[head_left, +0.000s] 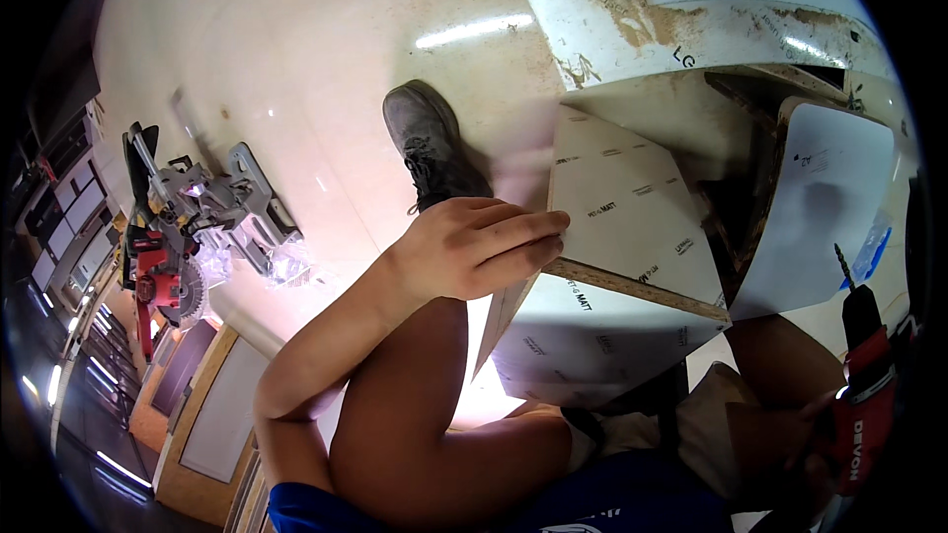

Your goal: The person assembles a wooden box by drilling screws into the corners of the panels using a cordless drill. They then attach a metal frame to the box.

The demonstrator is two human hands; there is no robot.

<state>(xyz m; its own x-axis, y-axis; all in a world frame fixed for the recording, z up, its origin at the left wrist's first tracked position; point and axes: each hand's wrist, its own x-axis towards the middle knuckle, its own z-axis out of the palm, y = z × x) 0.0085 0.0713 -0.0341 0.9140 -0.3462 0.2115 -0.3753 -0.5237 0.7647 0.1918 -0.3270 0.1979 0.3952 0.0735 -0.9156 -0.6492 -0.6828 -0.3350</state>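
Note:
My left hand point(484, 249) has its fingers closed over the corner of a white film-covered panel point(632, 207) with a bare chipboard edge. This panel is joined at an angle to a second white panel point(592, 345), which lies nearer to me between my legs. At the lower right my right hand point(818, 424), dark and partly hidden, grips a red and black cordless drill point(867, 405). A long twist bit point(842, 265) sits in its chuck and points away from me, apart from the panels.
A large dusty white board point(622, 15) lies at the far right, with a rounded white panel point(815, 207) below it. My dark shoe point(427, 133) is on the pale floor point(296, 30). A red and grey mitre saw point(178, 237) stands left; framed panels point(212, 424) lean nearer.

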